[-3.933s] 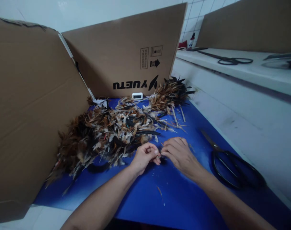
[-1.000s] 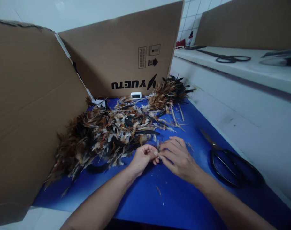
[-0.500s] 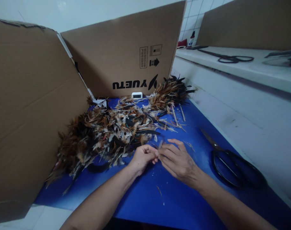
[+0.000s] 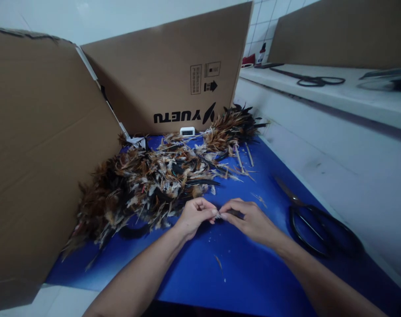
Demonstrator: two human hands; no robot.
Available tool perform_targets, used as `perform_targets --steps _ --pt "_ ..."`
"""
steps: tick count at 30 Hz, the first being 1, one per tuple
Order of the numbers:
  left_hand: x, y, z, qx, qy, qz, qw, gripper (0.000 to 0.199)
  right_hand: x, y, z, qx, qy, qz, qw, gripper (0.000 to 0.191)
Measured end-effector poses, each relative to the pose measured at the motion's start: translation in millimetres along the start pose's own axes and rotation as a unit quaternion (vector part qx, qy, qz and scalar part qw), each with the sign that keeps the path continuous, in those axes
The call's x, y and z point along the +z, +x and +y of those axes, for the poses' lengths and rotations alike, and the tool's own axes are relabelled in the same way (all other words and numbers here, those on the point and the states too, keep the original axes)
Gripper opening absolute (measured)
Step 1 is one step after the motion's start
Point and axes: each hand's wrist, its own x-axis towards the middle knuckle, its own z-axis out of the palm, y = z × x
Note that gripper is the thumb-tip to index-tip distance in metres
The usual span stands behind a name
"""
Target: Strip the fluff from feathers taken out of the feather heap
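Note:
My left hand (image 4: 197, 216) and my right hand (image 4: 248, 219) meet tip to tip above the blue tabletop (image 4: 200, 277). Between their pinched fingertips is a small feather (image 4: 218, 215), its pale fluffy end showing in the gap. A darker part of it seems to run under my right fingers, where it is mostly hidden. Both hands are closed. Just beyond them spreads a large heap of brown, black and white feathers (image 4: 154, 176). One loose thin feather (image 4: 218, 262) lies on the blue surface nearer to me.
Large black-handled scissors (image 4: 319, 226) lie at the right. Cardboard panels (image 4: 167, 75) stand behind and at the left. A small white digital display (image 4: 187, 131) sits at the back. Another pair of scissors (image 4: 315, 81) rests on the white ledge (image 4: 362, 99).
My right hand has turned, and its fingers, spread before, are now drawn into a pinch on the feather. My left hand keeps its pinch. The view has shifted slightly.

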Motion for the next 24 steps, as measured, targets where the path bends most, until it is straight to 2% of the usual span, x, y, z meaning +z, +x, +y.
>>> perform_targets --steps 6,15,18,21,24 --pt "1.8 -1 -1 0.018 0.048 0.02 0.998 0.026 -1 0 -5 0.042 0.059 -0.019 0.997 0.015" --pt "2.7 -1 -3 0.097 0.135 0.026 0.986 0.013 3 -1 -5 0.079 0.119 -0.002 0.99 0.013" --pt "1.7 -1 -6 0.123 0.162 0.038 0.978 0.007 10 1 -2 0.102 0.184 0.001 0.978 0.021" --pt "-0.7 0 -10 0.149 0.191 0.047 0.969 0.005 16 4 -3 0.124 0.276 0.026 0.953 0.028" --pt "-2.5 0 -13 0.173 0.233 0.054 0.955 0.006 18 6 -8 0.159 0.297 0.039 0.941 0.026"
